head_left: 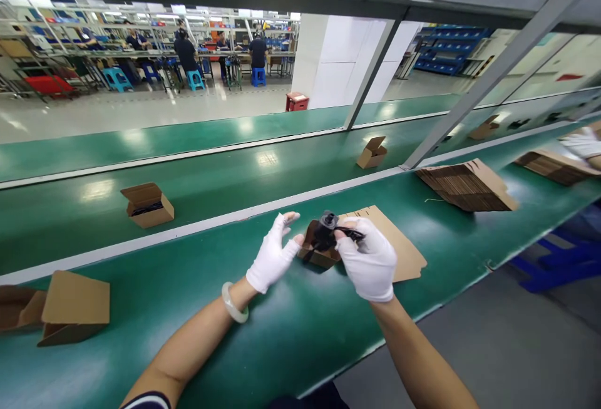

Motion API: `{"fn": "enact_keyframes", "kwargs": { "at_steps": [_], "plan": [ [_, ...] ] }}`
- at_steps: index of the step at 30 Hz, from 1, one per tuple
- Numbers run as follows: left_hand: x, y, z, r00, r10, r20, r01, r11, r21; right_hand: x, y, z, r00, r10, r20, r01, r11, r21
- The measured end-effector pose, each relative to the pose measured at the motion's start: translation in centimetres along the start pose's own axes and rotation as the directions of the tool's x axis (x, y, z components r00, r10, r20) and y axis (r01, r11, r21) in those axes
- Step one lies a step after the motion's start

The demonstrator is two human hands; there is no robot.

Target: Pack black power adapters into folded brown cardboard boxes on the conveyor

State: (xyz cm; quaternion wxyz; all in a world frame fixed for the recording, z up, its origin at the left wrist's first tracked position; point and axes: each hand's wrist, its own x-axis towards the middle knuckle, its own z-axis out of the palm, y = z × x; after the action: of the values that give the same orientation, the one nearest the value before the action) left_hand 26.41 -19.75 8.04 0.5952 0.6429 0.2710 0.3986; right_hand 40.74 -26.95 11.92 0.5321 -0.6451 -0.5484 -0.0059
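On the green work surface, a small open brown box [320,257] stands between my hands. Over its opening is a black device with a cable [327,228]. My right hand [369,255], in a white glove with bare fingertips, pinches the black cabled device from the right. My left hand [275,253], gloved alike, is at the left side of the box with thumb and fingers apart and nothing between them. A flat brown cardboard sheet [399,246] lies under and beyond my right hand.
Stacked folded cartons [469,186] lie to the right, with another stack [556,166] near a co-worker's gloved hand [582,143]. Open boxes [77,302] are at the left. The conveyor [225,183] beyond carries a box with black contents [149,207] and another box [372,153]. Slanted metal posts rise ahead.
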Motion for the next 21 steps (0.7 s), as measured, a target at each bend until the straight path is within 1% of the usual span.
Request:
{"fn": "enact_keyframes", "kwargs": {
  "at_steps": [1,2,3,4,5,7,8,9,11,12,14,16,17,18,21],
  "plan": [
    [0.7,-1.1,0.3,1.000,-0.024,-0.017,0.025,0.997,0.072,0.1,0.9,-0.1,0.998,-0.053,-0.038,0.049,0.995,-0.089],
    [1.3,-2.3,0.6,0.998,-0.060,-0.024,0.062,0.988,0.143,0.2,1.8,-0.1,0.993,-0.110,-0.034,0.103,0.980,-0.173],
    [1.8,-3.4,0.9,0.995,-0.098,-0.013,0.098,0.974,0.203,0.2,2.8,0.0,0.986,-0.168,0.014,0.166,0.955,-0.247],
    [2.2,-4.3,1.3,0.992,-0.126,0.011,0.119,0.962,0.244,0.3,3.6,0.1,0.971,-0.222,0.092,0.239,0.921,-0.306],
    [2.6,-5.1,1.6,0.989,-0.139,0.040,0.123,0.954,0.272,0.3,4.4,0.2,0.946,-0.263,0.191,0.317,0.880,-0.354],
    [3.0,-6.1,2.0,0.987,-0.134,0.089,0.101,0.947,0.305,0.4,5.5,0.6,0.864,-0.284,0.416,0.461,0.779,-0.425],
    [3.1,-6.4,2.2,0.986,-0.125,0.106,0.086,0.944,0.318,0.5,5.7,0.8,0.811,-0.254,0.526,0.518,0.729,-0.447],
    [3.1,-6.6,2.2,0.986,-0.117,0.119,0.072,0.941,0.330,0.6,5.8,0.9,0.756,-0.197,0.624,0.560,0.689,-0.460],
    [3.1,-6.7,2.2,0.985,-0.101,0.140,0.045,0.933,0.356,1.2,5.2,1.3,0.644,-0.038,0.764,0.596,0.651,-0.470],
    [3.0,-6.8,2.2,0.984,-0.092,0.155,0.030,0.931,0.364,1.6,4.8,1.6,0.590,0.046,0.806,0.596,0.648,-0.473],
    [2.9,-6.9,2.1,0.979,-0.077,0.190,0.002,0.929,0.369,2.5,3.8,2.4,0.467,0.199,0.862,0.594,0.651,-0.472],
    [2.8,-7.2,2.0,0.976,-0.073,0.207,-0.008,0.932,0.362,3.4,3.2,3.5,0.347,0.293,0.891,0.598,0.663,-0.451],
    [2.8,-7.4,2.0,0.975,-0.073,0.208,-0.005,0.935,0.354,3.8,3.0,3.9,0.299,0.315,0.901,0.599,0.673,-0.434],
    [2.8,-7.5,1.9,0.975,-0.074,0.210,-0.002,0.940,0.340,4.1,3.0,4.3,0.263,0.323,0.909,0.596,0.686,-0.417],
    [2.9,-7.9,1.7,0.976,-0.070,0.206,0.005,0.954,0.299,4.7,3.7,4.2,0.207,0.311,0.928,0.581,0.724,-0.372]
  ]
}}
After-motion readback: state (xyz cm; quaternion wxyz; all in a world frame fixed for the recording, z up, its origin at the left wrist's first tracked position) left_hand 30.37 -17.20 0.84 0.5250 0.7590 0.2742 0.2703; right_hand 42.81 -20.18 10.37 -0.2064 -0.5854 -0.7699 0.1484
